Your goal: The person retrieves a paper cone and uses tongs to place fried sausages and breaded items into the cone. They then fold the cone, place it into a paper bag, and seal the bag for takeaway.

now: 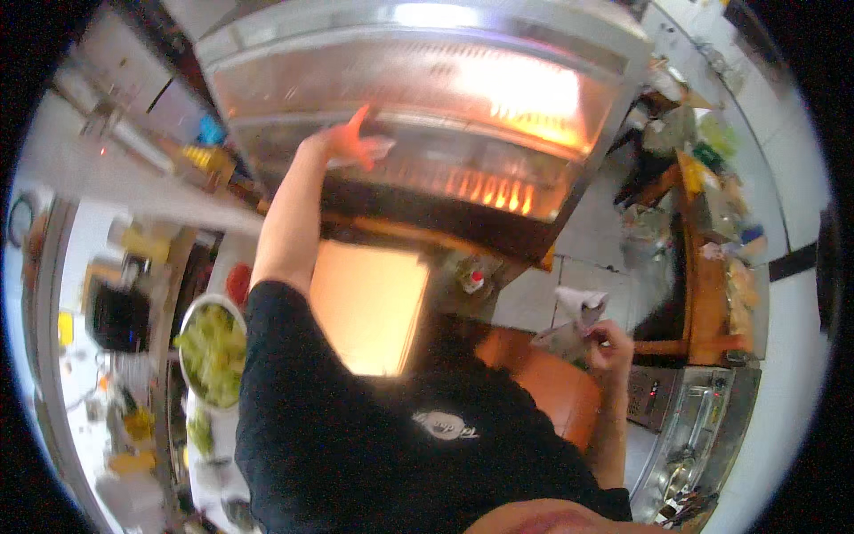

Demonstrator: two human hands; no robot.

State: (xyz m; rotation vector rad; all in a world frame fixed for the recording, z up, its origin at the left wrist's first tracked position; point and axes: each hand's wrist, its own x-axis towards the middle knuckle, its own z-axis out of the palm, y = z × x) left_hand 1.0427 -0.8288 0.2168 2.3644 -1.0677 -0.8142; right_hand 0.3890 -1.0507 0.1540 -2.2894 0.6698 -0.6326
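Note:
My left hand [350,141] reaches up to the glass front [413,143] of a large metal-framed appliance. Its fingers are spread, and a pale, blurred thing [380,148] shows by the palm. Whether the hand holds this or merely presses it on the glass is unclear. On the right side of the glass, a bright orange glow [514,190] shows in a row of streaks. My right hand [608,347] is low at my right side, well apart from the appliance. Its fingers are closed on a whitish cloth [580,304], which hangs folded above a tiled floor.
A white bowl of chopped green vegetables [213,354] stands on a counter at my left. Below the appliance are a lit, cream-coloured flat panel [370,307] and a small container with a red cap [475,280]. A wooden shelf unit [707,280] with assorted goods lines the right.

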